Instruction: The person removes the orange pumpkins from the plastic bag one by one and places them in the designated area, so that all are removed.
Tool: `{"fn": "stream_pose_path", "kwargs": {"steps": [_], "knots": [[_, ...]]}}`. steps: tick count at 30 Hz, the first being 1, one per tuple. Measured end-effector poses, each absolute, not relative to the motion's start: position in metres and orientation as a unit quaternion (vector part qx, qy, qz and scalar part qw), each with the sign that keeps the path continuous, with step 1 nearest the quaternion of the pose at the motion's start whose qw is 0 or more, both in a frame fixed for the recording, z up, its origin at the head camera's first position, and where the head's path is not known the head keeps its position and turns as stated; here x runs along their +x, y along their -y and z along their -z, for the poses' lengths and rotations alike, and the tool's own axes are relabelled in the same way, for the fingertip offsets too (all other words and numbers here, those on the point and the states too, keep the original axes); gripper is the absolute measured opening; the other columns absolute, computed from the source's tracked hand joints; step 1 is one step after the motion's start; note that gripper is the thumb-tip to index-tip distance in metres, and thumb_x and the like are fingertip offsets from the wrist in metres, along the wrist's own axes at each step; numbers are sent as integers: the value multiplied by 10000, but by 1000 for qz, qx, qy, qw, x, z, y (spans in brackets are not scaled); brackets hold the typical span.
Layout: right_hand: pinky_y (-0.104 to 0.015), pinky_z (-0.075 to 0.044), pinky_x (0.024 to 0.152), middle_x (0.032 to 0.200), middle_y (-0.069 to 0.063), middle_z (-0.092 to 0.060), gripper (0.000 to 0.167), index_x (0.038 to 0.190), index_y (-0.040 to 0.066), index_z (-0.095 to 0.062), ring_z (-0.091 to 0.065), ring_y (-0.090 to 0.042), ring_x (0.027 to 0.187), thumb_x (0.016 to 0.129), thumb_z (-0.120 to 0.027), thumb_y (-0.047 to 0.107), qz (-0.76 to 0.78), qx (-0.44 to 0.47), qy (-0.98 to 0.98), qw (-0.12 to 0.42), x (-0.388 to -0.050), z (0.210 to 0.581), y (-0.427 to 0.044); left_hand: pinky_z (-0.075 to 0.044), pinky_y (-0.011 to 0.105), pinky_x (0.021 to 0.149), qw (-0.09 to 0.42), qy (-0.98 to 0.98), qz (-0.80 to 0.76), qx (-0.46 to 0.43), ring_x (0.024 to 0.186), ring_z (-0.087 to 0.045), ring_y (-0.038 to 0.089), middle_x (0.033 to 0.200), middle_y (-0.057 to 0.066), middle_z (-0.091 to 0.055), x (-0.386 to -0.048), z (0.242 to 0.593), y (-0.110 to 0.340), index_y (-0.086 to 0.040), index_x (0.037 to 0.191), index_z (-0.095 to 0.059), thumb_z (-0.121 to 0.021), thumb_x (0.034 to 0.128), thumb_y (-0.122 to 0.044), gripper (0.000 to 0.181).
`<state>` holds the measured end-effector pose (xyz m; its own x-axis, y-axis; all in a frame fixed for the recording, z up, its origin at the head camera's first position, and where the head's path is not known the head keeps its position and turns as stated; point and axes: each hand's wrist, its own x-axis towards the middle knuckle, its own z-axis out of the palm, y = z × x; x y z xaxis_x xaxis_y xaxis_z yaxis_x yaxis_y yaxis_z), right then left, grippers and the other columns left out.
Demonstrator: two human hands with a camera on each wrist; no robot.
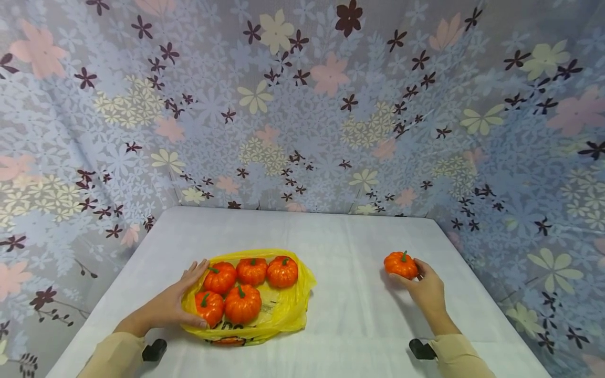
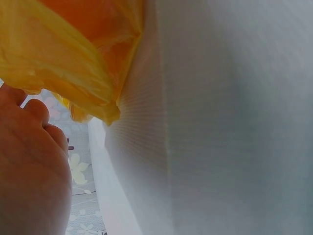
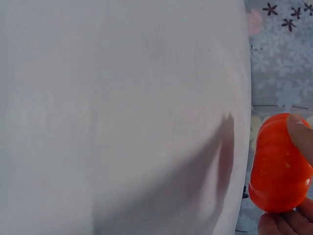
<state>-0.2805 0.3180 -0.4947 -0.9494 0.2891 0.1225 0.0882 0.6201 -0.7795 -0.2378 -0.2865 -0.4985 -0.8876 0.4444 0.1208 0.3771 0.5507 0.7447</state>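
Note:
A yellow plastic bag (image 1: 302,315) lies wide open on the table with several small orange pumpkins with green stems inside, among them one pumpkin (image 1: 243,304) at the front. My left hand (image 1: 165,304) holds the bag's left side, thumb at the near rim and fingers along the far left rim. In the left wrist view the bag's yellow film (image 2: 58,54) partly hides the fingers. Off to the right, my right hand (image 1: 427,291) grips another small pumpkin (image 1: 400,264) between thumb and fingers. The right wrist view shows this pumpkin (image 3: 281,166) above its shadow.
A white cloth covers the table (image 1: 350,315). Flower-patterned fabric (image 1: 302,131) hangs behind and at both sides. Dark wrist-worn devices show beside both cuffs, one device (image 1: 154,350) at the left and the other device (image 1: 422,349) at the right.

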Motion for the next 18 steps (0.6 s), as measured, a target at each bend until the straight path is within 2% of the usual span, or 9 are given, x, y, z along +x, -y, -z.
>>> {"fn": "stream_pose_path", "kwargs": {"steps": [6, 12, 18], "knots": [[-573, -366, 1098, 1475, -352, -410, 892, 1476, -127, -361, -424, -510, 1331, 843, -841, 279, -423, -107, 893, 108, -281, 499, -322, -8, 776, 1080, 43, -881, -412, 229, 1491, 53, 489, 1667, 187, -99, -238, 499, 286, -176, 1631, -176, -940, 657, -348, 1249], [-581, -334, 1115, 1506, -360, -354, 956, 1493, -126, -314, -363, -515, 1373, 824, -860, 286, -421, -101, 898, 79, -280, 510, -322, 2, 773, 1082, 40, -879, -412, 236, 1492, 57, 484, 1664, 194, -102, -238, 500, 287, -169, 1630, -179, -940, 660, -335, 1244], [-585, -335, 1114, 1501, -361, -359, 971, 1493, -114, -314, -367, -516, 1367, 815, -864, 311, -423, -100, 897, 79, -281, 515, -324, -6, 778, 1078, 43, -882, -409, 231, 1494, 52, 480, 1667, 181, -104, -238, 498, 286, -183, 1630, -182, -939, 661, -350, 1242]]}}
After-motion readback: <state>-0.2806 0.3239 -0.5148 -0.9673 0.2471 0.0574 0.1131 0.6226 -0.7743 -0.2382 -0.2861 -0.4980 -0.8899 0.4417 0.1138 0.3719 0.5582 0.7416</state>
